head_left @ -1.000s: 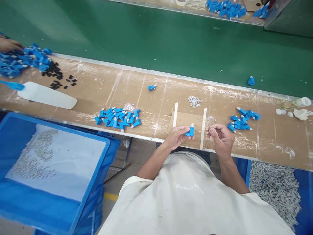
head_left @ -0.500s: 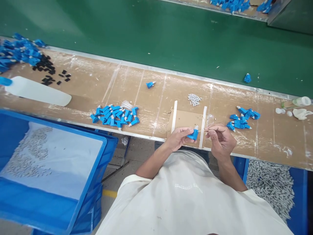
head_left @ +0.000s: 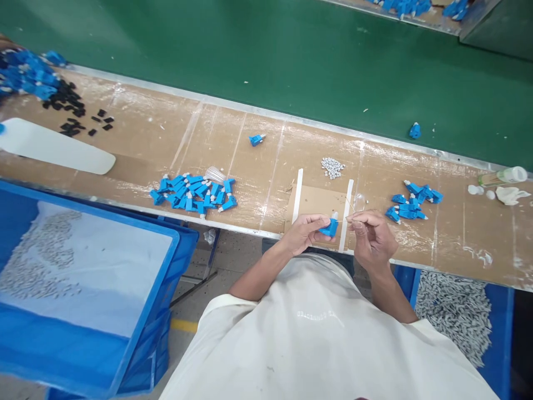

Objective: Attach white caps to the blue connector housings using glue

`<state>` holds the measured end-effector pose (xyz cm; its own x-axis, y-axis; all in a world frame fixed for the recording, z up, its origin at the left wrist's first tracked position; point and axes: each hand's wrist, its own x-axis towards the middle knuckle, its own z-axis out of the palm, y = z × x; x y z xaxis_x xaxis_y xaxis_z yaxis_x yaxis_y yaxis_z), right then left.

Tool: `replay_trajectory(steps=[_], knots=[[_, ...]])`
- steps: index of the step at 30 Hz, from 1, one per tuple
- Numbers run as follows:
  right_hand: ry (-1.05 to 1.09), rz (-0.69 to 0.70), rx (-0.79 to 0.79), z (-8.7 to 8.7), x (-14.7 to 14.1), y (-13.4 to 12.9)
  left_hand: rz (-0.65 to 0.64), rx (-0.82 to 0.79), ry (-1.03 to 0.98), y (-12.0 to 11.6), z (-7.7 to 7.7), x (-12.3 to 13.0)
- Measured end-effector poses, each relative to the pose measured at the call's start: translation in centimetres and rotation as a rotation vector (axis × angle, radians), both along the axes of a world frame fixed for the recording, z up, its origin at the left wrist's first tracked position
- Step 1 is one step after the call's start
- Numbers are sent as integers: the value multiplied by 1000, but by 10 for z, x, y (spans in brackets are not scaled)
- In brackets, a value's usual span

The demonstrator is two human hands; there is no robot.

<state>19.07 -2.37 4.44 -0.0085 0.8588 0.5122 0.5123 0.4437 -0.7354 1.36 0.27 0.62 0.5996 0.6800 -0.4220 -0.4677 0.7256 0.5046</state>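
Observation:
My left hand [head_left: 306, 230] is closed on a blue plastic part [head_left: 330, 227] with a whitish tip, held over the front edge of a taped cardboard sheet [head_left: 320, 200]. Opposite it, my right hand [head_left: 375, 236] pinches a thin yellowish stick [head_left: 345, 221], whose far end meets or nearly meets the blue part; I cannot tell if they touch. Beyond my hands lies a small heap of grey-white pieces [head_left: 332, 168]. To the right is a group of blue parts [head_left: 412, 201], and a larger pile of them [head_left: 194, 193] lies to the left.
A white bottle [head_left: 56, 147] lies at the left near black pieces [head_left: 69, 100] and heaped blue parts [head_left: 29, 75]. Blue bins flank me, one with a white liner [head_left: 116, 272], one full of grey pieces [head_left: 453, 311]. A green surface [head_left: 250, 50] runs behind the bench.
The view has shifted slightly. Both hands keep their grips on the blue part and the stick, and my right hand is marginally nearer the left. A bit of a hand shows at the far upper left.

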Motion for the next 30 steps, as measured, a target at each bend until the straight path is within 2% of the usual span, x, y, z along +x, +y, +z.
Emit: replay_trajectory(steps=[5, 9, 12, 14, 18, 23, 26, 30], knots=[[-16, 36, 43, -2, -1, 2, 0, -20, -13, 0, -1, 0], [53, 39, -15, 1, -3, 0, 8, -14, -6, 0, -2, -1], [195, -65, -46, 3, 0, 0, 26, 22, 35, 3, -3, -10], [227, -131, -86, 2, 5, 2, 95, 55, 73, 8, -3, -19], [-5, -48, -200, -13, 12, 7, 231, 71, 126, 16, -4, -34], [-213, 49, -256, -42, 12, 13, 252, 47, 148, 15, -8, -37], [-266, 4, -282, -52, 21, 28, 261, 33, 140, 13, -9, -35], [-330, -138, -347, -57, 38, 77, 288, 16, 129, 14, -10, -35]])
